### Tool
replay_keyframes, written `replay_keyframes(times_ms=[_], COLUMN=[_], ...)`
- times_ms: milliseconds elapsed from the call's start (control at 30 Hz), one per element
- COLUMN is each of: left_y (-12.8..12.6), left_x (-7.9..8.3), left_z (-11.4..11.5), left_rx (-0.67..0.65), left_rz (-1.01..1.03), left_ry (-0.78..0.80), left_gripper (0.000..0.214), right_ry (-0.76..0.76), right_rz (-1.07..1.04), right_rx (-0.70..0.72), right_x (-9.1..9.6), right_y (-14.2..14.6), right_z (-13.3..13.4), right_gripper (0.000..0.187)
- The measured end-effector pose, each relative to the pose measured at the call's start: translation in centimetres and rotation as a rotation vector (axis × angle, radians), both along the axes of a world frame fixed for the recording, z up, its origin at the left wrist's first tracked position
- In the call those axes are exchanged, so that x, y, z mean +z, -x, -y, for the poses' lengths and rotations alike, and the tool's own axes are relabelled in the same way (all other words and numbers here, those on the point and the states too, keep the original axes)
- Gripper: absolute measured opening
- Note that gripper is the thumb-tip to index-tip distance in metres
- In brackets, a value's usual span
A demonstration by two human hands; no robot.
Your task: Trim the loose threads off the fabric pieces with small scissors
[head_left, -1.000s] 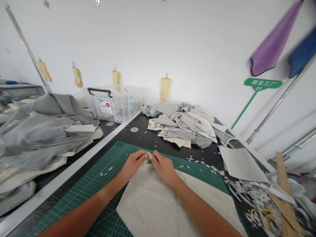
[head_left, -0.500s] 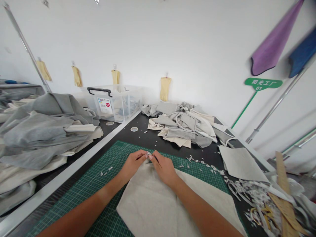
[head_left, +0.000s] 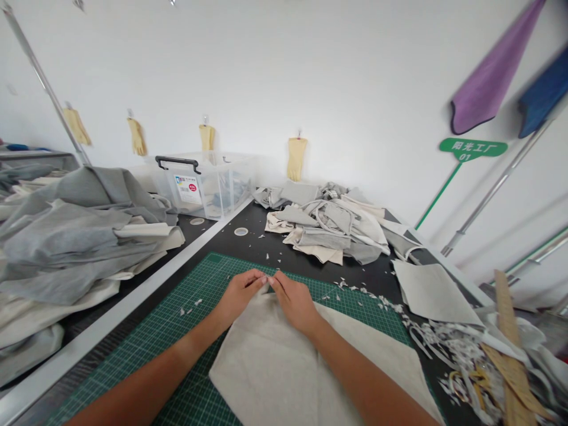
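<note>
A pale beige-grey piece of cloth (head_left: 270,361) lies over a green cutting mat (head_left: 168,331), with one corner bunched up at its far end. My left hand (head_left: 237,296) pinches that corner from the left, thumb against fingers. From the right, my right hand (head_left: 295,302) pinches the same corner, and the fingertips of both hands meet. Whether a small tool is hidden inside the right fingers, I cannot make out. Several small pale scraps (head_left: 190,309) are scattered on the mat and just beyond it.
Heaped grey cloth (head_left: 66,242) fills the left side. Beyond the mat are a clear plastic box (head_left: 190,186), a tape roll (head_left: 241,232) and a pile of cloth pieces (head_left: 328,219). At right lie a folded cloth (head_left: 435,293), trimmings (head_left: 461,349) and wooden rulers (head_left: 510,331).
A small white bit seen between my fingertips is gone from there, and a scrap now lies on the black table just past my hands. Both hands stay on the cloth's corner.
</note>
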State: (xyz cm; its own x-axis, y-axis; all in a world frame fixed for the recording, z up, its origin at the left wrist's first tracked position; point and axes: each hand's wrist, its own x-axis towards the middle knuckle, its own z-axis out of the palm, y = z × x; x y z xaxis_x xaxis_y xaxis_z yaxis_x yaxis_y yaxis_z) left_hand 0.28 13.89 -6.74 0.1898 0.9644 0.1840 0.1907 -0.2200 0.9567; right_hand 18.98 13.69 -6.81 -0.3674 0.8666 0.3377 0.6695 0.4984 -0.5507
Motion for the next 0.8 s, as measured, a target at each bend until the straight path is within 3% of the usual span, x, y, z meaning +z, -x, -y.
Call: replay_keyframes(times_ms=[267,433,700,800], left_y=[-0.2,-0.2,-0.2,-0.3], left_x=[0.0,0.2,-0.2,-0.4], left_z=[0.1,0.2,-0.1,0.0], left_rx=[0.034,0.027,-0.002,-0.017], left_rz=[-0.011,0.002,0.053,0.06], left_ry=[-0.018,-0.021,-0.05,-0.042], left_gripper=[0.036,0.033,0.029,0.029], right_ry=[0.093,0.228,0.268,0.294], right_rz=[-0.244,-0.405,-0.439,-0.457], right_rx=[-0.034,-0.014,0.148,0.144], right_x=[0.1,0.3,-0.2,-0.6], right_y=[0.0,-0.2,-0.2,-0.3], right_z=[-0.6,-1.2,-1.9,-2.2], right_gripper=[0.044,0.041,0.033,0.031])
